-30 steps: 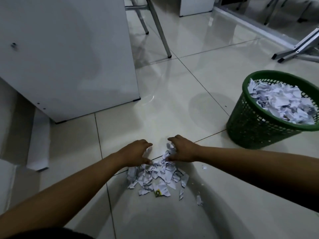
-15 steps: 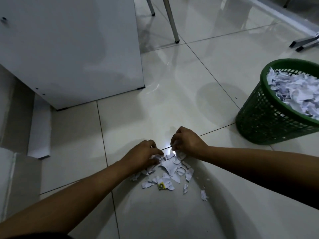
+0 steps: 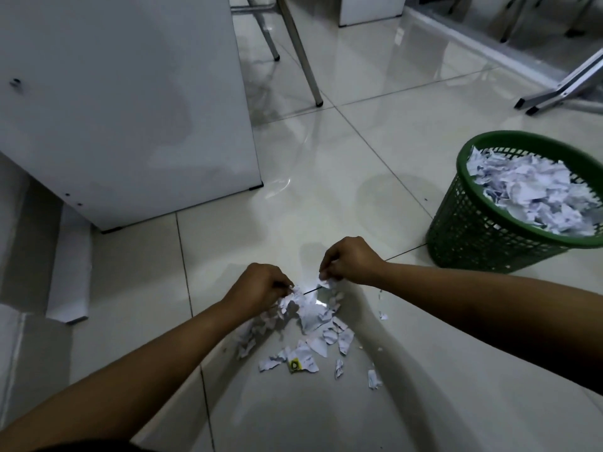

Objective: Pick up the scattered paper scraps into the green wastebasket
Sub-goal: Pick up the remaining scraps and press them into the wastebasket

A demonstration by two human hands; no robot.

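White paper scraps (image 3: pixel 310 324) lie in a loose pile on the tiled floor in front of me, with a few stray bits (image 3: pixel 373 380) to the right. My left hand (image 3: pixel 257 287) is closed on a bunch of scraps at the pile's left top. My right hand (image 3: pixel 350 261) pinches scraps at the pile's upper right, slightly above the floor. The green wastebasket (image 3: pixel 483 243) stands to the right, tilted toward me and nearly full of white scraps.
A white cabinet (image 3: pixel 124 102) stands at the upper left, with a white strip (image 3: pixel 70 272) on the floor beside it. Metal chair legs (image 3: pixel 303 57) are behind, and a folding frame's feet (image 3: pixel 561 89) at the upper right.
Both hands have closed on scraps and risen a little from the floor. The pile has been drawn together and thinned. The view has tilted back up, showing more of the wastebasket.
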